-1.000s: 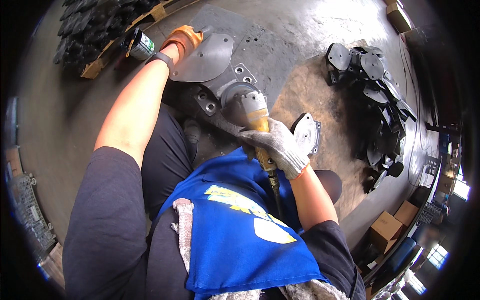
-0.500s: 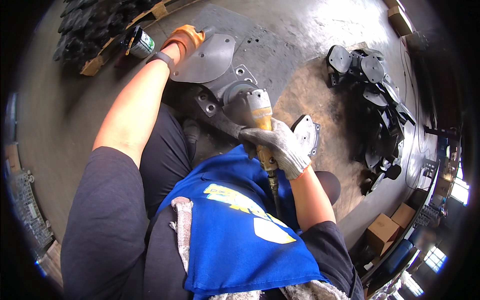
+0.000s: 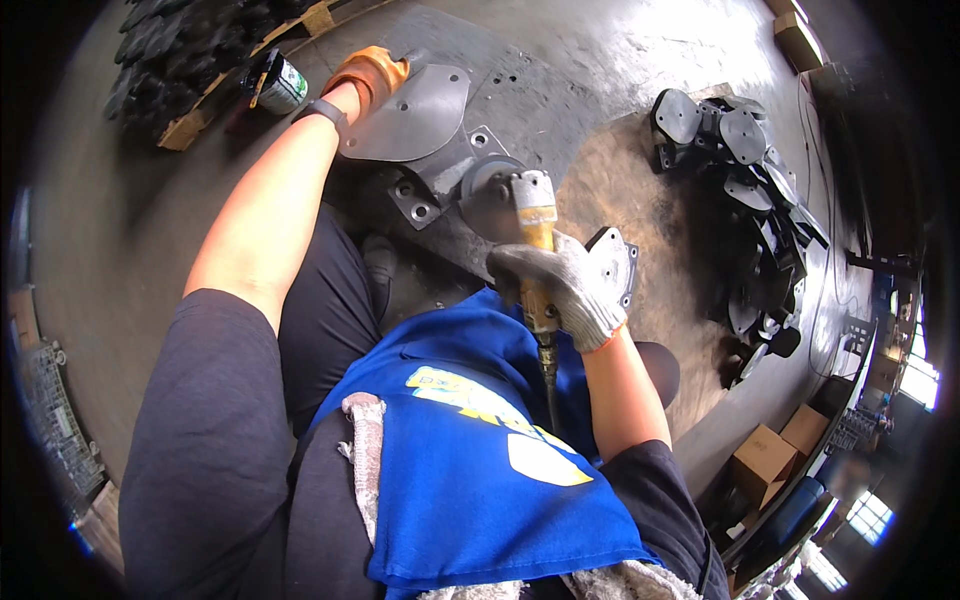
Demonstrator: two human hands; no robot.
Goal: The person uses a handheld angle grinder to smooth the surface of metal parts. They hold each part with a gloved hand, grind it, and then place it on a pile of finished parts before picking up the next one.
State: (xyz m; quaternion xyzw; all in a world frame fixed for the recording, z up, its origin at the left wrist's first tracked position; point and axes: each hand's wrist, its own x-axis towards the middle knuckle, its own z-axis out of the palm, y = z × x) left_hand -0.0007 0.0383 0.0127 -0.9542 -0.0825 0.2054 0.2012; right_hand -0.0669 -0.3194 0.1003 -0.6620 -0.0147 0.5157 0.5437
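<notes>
A worker's right hand (image 3: pixel 562 288), in a grey knit glove with an orange cuff, wraps its grip tight around the yellow body of an angle grinder (image 3: pixel 533 235) at the centre of the frame, its round grey head pressed against a steel bracket (image 3: pixel 432 150). The bracket, dull grey and smooth, has a rounded plate and a flat base drilled with bolt holes, and lies on the stained concrete floor (image 3: pixel 130 230). The left hand (image 3: pixel 372 72), in an orange glove at upper centre, is clamped on the plate's far edge. A small tin (image 3: pixel 274 84) stands just beside that wrist, its contents impossible to make out. A heap of similar dark metal parts (image 3: pixel 745 190) lies at the right.
</notes>
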